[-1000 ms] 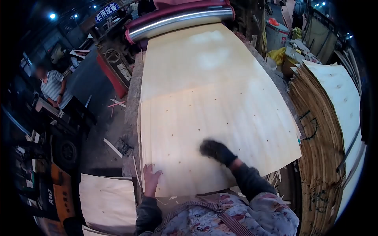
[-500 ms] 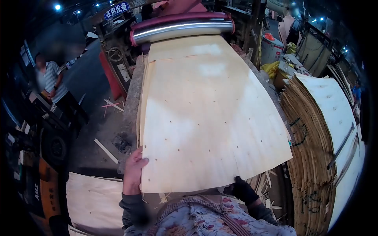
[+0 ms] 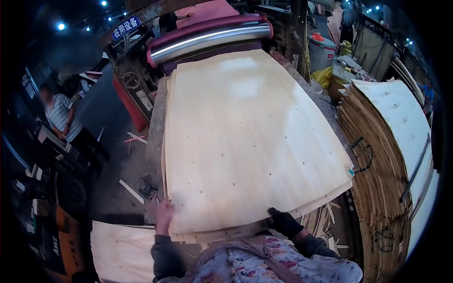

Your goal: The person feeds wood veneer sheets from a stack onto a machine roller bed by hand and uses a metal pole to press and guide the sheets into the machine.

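A large pale wood veneer sheet [image 3: 245,137] with small dark knots lies on top of similar sheets, whose edges show at the left and near sides. At its near left corner is my bare left hand [image 3: 163,216], thumb by the edge and fingers closed along the side. My right hand [image 3: 286,224], in a black glove, grips the near edge right of centre. Its thumb is on top, and the other fingers are partly hidden.
Beyond the sheets stands a machine with a shiny metal roller [image 3: 212,41]. Stacked veneer [image 3: 377,170] rises on the right. More veneer [image 3: 120,250] lies low at left. A person [image 3: 63,115] stands at left; another person's arm [image 3: 183,17] shows behind the roller.
The sheet that reached the roller is no longer visible there, and a dark gap shows. The top sheet has shifted forward, baring lower sheets at the near edge. My view has turned slightly.
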The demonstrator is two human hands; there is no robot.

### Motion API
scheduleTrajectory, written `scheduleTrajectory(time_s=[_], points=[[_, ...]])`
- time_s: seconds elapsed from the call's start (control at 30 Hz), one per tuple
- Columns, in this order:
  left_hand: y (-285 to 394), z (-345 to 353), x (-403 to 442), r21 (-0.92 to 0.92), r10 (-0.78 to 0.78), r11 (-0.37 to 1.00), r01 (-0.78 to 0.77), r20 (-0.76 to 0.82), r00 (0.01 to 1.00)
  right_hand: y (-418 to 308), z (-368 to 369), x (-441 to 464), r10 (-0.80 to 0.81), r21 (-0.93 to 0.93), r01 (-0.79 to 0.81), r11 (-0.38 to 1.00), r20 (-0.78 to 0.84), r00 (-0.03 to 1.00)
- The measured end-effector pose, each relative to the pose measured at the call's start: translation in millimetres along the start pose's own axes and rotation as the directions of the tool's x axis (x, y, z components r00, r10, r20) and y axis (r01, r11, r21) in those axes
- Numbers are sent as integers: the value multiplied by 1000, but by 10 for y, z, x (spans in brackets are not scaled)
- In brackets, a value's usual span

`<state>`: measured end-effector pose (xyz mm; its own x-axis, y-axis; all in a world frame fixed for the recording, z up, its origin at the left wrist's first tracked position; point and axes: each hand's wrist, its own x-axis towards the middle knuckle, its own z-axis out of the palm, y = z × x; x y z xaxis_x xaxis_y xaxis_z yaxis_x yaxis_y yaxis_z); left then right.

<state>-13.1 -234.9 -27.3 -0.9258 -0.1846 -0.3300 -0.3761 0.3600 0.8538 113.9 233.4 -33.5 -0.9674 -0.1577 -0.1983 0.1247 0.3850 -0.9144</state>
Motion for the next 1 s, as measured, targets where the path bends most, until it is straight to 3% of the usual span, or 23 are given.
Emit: scheduleTrajectory(time_s=[0.03,0.07,0.1,0.13,0.17,0.27,0.3,0.33,0.37,0.4,0.43,0.47,0.53,0.6,0.63,0.7,0.77,0.83,0.87,0.9,0.93,1.0], points=[[-14,135,-5,307,165,944,-120,-126,978,72,9,37,-134,-307,132,943,15,991],[-9,298,-6,591,351,787,-178,-191,917,-97,11,35,-54,-316,60,947,29,998],[-1,485,12,593,352,785,-177,-192,916,33,34,80,-56,-314,62,947,30,998],[9,689,40,674,452,710,-206,-211,866,321,119,129,230,302,-249,920,98,968],[17,867,84,747,550,625,-224,-218,806,665,231,177,398,749,-484,452,315,861],[-70,1298,227,741,516,651,-167,-270,813,1016,332,174,190,695,-307,651,243,951],[-92,1361,244,737,532,651,-182,-272,802,1115,349,219,253,853,-481,205,428,868],[-102,1418,231,753,554,637,-161,-303,775,892,268,236,246,844,-502,188,455,856],[-65,1456,213,772,574,620,-140,-325,752,836,274,234,220,748,-385,541,316,923],[-55,1456,192,768,574,624,-146,-323,753,795,282,234,189,518,-251,818,170,967],[-88,1471,191,764,574,624,-164,-306,759,139,56,79,332,483,-371,793,168,928],[-115,1464,203,765,586,622,-166,-316,746,355,93,14,-200,167,183,969,94,975],[-136,1438,135,760,585,629,-167,-320,745,525,169,-318,-123,169,110,979,69,990],[-223,1403,116,775,597,606,-176,-298,745,580,330,-959,-3,634,-18,773,33,999],[-245,1430,160,779,600,606,-159,-317,735,617,423,-1320,10,641,1,768,-13,1000],[-279,1403,230,770,607,611,-185,-305,734,682,707,-2085,186,348,-70,935,-313,931],[-360,1283,220,718,574,656,-233,-274,772,655,982,-2886,290,149,-250,957,-420,860],[-388,1192,103,636,516,728,-256,-264,815,704,1276,-3583,308,226,-219,949,-520,797],[-391,1140,7,553,477,784,-283,-245,844,744,1388,-3855,527,680,-108,725,-447,723],[-432,1157,-124,555,464,790,-260,-265,845,779,1478,-4110,692,949,51,311,-263,673],[-470,1257,-295,521,529,773,-363,-214,821,743,1556,-4325,638,858,14,513,-393,662],[-601,1562,-782,450,601,739,-501,-104,793,1306,1729,-4731,430,424,-211,880,-527,733]])
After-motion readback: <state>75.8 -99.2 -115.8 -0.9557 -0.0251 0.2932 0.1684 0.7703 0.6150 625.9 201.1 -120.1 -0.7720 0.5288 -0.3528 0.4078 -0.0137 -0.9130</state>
